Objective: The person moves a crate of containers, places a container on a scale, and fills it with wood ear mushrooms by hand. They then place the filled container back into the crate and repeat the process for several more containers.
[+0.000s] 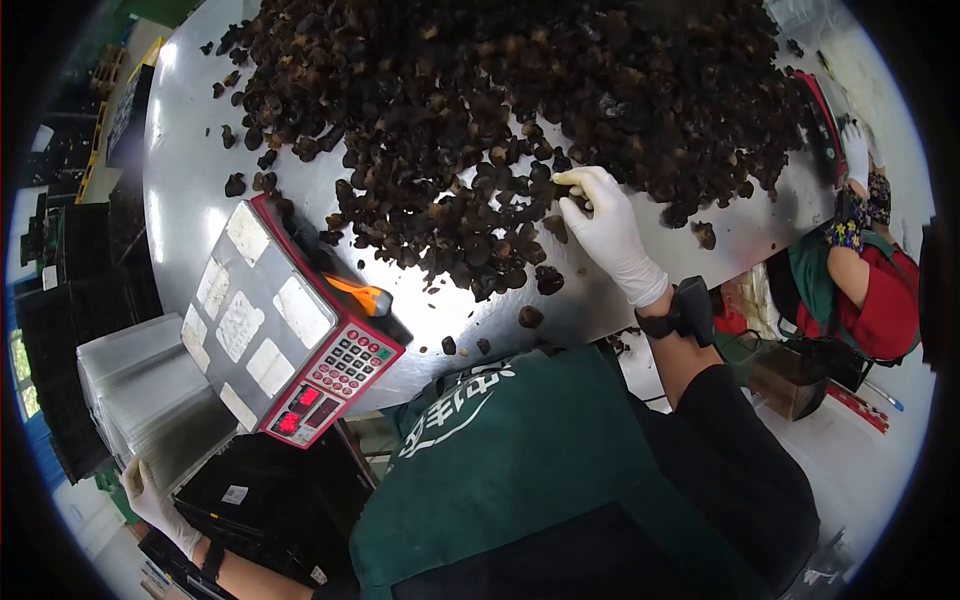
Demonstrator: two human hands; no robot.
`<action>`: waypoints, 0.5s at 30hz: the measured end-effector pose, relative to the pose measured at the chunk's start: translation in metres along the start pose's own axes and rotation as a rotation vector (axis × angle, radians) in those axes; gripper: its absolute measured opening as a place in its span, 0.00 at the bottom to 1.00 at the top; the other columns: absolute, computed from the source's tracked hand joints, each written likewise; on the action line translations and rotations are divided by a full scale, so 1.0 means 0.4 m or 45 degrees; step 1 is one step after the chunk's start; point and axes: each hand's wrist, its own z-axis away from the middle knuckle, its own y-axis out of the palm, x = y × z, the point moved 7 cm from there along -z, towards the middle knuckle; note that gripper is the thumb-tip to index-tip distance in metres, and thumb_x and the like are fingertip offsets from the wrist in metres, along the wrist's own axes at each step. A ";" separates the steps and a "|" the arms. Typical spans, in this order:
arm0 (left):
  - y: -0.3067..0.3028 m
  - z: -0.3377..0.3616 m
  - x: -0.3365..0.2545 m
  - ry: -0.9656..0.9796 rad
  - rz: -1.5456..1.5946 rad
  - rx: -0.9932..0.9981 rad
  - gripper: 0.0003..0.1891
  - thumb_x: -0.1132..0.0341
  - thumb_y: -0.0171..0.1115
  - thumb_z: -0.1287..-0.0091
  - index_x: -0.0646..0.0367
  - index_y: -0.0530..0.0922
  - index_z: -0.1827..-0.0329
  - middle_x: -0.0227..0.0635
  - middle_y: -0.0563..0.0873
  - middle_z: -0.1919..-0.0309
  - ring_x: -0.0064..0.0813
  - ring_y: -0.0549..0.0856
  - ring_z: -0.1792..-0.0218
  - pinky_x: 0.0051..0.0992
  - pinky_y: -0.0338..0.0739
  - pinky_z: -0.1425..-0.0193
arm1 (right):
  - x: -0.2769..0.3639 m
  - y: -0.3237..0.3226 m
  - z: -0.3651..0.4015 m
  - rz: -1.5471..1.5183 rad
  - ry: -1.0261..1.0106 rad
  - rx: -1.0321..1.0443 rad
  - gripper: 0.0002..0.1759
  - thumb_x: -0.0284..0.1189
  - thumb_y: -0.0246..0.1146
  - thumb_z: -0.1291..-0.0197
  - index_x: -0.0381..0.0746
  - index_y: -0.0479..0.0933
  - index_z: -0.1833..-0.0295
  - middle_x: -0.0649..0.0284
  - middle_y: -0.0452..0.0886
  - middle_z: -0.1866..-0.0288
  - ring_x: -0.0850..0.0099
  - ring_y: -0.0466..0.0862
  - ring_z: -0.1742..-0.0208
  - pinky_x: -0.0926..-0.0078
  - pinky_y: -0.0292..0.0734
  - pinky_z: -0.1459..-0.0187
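My left hand (158, 508), in a white glove, is at the lower edge of a stack of clear plastic trays (150, 380), its fingers closed on that edge. My right hand (612, 235), also gloved in white, reaches over the metal table to the near side of a big heap of dark wood ear mushrooms (480, 90). Its fingers are curled in toward the thumb; what lies between them, if anything, I cannot make out. A loose mushroom piece (556, 228) lies just beside the thumb. Between my hands stands a red-and-grey digital scale (262, 310) with lit red digits.
An orange-handled tool (358, 294) lies against the scale's far side. Black crates (270, 500) stand below the table (178, 150) at left. Across on the right, a co-worker's gloved hand (856, 155) is beside a second red scale (822, 125). Stray mushroom pieces dot the table's near edge.
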 end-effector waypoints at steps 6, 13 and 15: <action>-0.068 -0.029 0.035 0.119 -0.213 -0.052 0.06 0.69 0.68 0.29 0.60 0.81 0.62 0.25 0.83 0.63 0.16 0.78 0.61 0.18 0.73 0.52 | 0.053 0.047 -0.027 0.069 -0.173 0.058 0.15 0.26 0.65 0.41 0.40 0.81 0.48 0.58 0.81 0.48 0.58 0.81 0.48 0.66 0.78 0.44; -0.088 0.027 -0.208 0.259 -0.371 -0.477 0.07 0.68 0.70 0.30 0.61 0.84 0.56 0.28 0.87 0.63 0.19 0.82 0.60 0.20 0.77 0.52 | 0.204 0.239 -0.082 0.102 -0.475 0.393 0.37 0.39 0.71 0.47 0.50 0.73 0.29 0.55 0.70 0.28 0.53 0.70 0.29 0.52 0.65 0.30; 0.019 0.119 -0.413 0.615 -0.528 -0.569 0.08 0.72 0.69 0.31 0.65 0.85 0.52 0.35 0.89 0.59 0.26 0.85 0.57 0.24 0.79 0.48 | 0.217 0.298 -0.054 0.125 -0.584 0.592 0.41 0.46 0.73 0.48 0.53 0.71 0.27 0.53 0.66 0.23 0.52 0.65 0.24 0.46 0.60 0.26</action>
